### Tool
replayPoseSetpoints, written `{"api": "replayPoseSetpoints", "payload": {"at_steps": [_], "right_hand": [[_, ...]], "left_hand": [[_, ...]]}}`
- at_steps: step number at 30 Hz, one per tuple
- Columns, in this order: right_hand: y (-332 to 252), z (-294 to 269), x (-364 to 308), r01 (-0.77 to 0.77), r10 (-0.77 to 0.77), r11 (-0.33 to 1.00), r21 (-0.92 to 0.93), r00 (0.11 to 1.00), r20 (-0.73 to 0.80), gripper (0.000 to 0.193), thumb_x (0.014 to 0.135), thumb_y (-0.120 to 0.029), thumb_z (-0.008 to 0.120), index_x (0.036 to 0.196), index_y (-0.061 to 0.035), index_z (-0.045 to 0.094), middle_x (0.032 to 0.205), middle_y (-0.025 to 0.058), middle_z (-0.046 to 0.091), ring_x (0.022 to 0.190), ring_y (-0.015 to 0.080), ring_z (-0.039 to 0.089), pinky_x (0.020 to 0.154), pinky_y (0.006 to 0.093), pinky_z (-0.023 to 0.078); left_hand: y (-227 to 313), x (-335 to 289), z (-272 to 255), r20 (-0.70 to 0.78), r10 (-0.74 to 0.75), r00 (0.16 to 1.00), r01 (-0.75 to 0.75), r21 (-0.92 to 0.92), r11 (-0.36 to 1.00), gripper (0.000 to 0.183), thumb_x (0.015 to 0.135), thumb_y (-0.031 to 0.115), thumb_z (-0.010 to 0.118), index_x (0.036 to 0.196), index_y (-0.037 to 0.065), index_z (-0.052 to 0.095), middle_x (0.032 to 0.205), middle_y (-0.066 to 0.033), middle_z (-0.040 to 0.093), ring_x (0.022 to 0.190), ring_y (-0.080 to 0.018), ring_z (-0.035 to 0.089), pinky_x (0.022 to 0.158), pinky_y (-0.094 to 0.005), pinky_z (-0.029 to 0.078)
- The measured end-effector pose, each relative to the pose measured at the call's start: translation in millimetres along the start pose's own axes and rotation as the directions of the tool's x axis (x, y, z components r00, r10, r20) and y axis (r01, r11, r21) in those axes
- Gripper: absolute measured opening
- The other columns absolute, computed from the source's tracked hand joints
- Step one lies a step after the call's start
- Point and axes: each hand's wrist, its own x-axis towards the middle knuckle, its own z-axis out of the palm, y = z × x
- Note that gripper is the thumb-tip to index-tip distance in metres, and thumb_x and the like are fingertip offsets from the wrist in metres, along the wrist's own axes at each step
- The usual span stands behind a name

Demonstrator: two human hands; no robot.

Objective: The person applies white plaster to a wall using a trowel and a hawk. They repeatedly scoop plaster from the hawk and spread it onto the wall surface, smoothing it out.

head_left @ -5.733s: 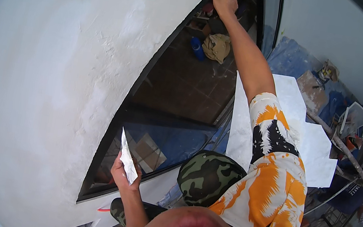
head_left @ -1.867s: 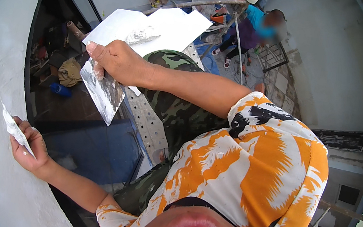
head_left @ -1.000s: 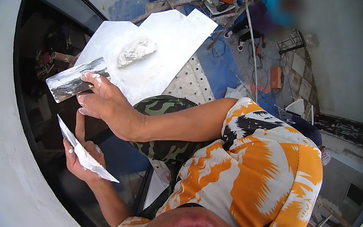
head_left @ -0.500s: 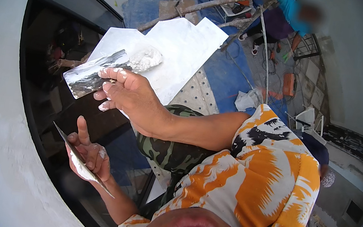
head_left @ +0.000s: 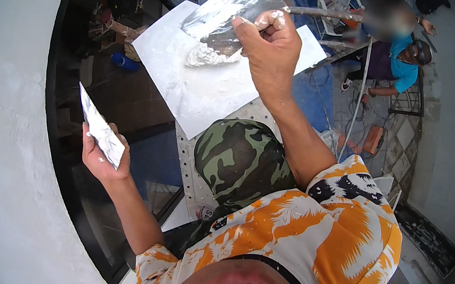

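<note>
A: Nearest first. Left side?
B: Left hand [head_left: 106, 158], left of the white board [head_left: 204, 101] and nearer the body. Fingers and thumb clamped on a small flat plate [head_left: 101, 127], steeply tilted, white paste on its face. Hand mostly behind it, presumably to leave the coated side free.
A: Right?
B: Right hand [head_left: 273, 56], above the board's right part. Thumb and fingers pinched on one edge of a wide metal plate [head_left: 233, 6], face streaked. Edge grip probably leaves most of the sheet clear.
A: And the lump?
B: White lump [head_left: 209, 58] on the board, just beside the wide plate's lower edge; cannot tell whether they touch. Board likely serves as its flat bed.
A: Farther out?
B: Perforated plank [head_left: 186, 162] below the board, seemingly its support. Blue bottle [head_left: 125, 61] left of the board. Co-worker [head_left: 402, 75] in turquoise, well apart to its right.
</note>
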Motion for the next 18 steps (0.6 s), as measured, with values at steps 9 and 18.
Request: {"api": "replayPoseSetpoints", "payload": {"at_steps": [9,18], "right_hand": [[66.7,-58.6,7.5,-0.460,0.446,0.884,0.085,0.883,0.145,0.033,0.088,0.004,0.061,0.121,0.0045,0.058,0.108,0.0127,0.069,0.088,0.0183,0.068,0.077,0.0308,0.057],[114.3,29.0,-39.6,-0.859,0.700,0.473,0.198,0.502,0.508,0.026,0.094,-0.006,0.061,0.119,0.0023,0.056,0.105,0.0111,0.067,0.091,0.0211,0.069,0.081,0.0359,0.058]], "left_hand": [[-41.9,8.0,8.6,-0.405,0.192,0.894,-0.179,0.071,0.981,0.034,0.105,0.017,0.045,0.131,-0.002,0.055,0.127,-0.0136,0.064,0.114,-0.0275,0.064,0.099,-0.0436,0.052],[-70.6,7.2,22.3,-0.083,0.676,0.732,-0.644,0.240,0.727,0.041,0.107,0.027,0.047,0.140,0.002,0.046,0.140,-0.0102,0.052,0.126,-0.0230,0.053,0.107,-0.0405,0.043]]}}
